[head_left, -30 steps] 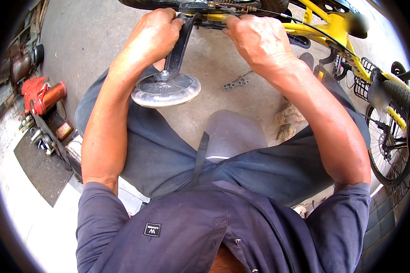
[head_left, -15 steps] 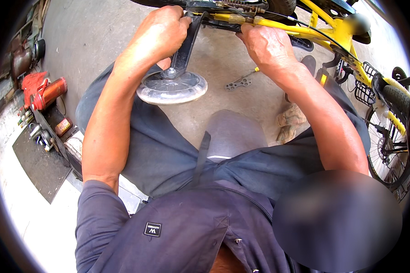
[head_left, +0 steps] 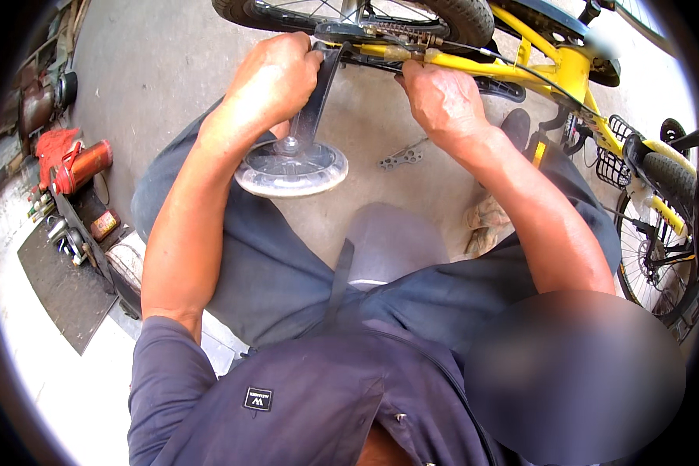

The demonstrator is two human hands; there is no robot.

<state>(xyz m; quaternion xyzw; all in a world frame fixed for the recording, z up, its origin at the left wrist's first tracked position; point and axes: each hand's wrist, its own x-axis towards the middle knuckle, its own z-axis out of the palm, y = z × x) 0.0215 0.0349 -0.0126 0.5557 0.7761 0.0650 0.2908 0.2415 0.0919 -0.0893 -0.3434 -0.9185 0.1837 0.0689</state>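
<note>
A yellow bicycle frame (head_left: pixel 481 66) is at the top of the view, with its spoked wheel and black tyre (head_left: pixel 471 27) beyond my hands. My left hand (head_left: pixel 276 81) is closed at the upper end of a black bracket (head_left: pixel 314 105). At the bracket's lower end sits a clear-rimmed training wheel (head_left: pixel 291 172), above my left thigh. My right hand (head_left: pixel 446 97) has its fingers curled in just below the yellow tube, to the right of the bracket. Whatever its fingertips grip is hidden. Between the hands, a chain and a spring (head_left: pixel 412 36) show along the frame.
On the concrete floor lies a flat metal wrench with several holes (head_left: pixel 401 160). A red-orange cylinder (head_left: pixel 93 165) and a tool tray (head_left: pixel 93 247) stand at the left. Another bicycle wheel (head_left: pixel 656 260) is at the right. A grey rounded object (head_left: pixel 396 241) is between my legs.
The view has shifted, so the bicycle and my hands sit lower and more of its wheel shows. Both hands keep about the same places on the bicycle.
</note>
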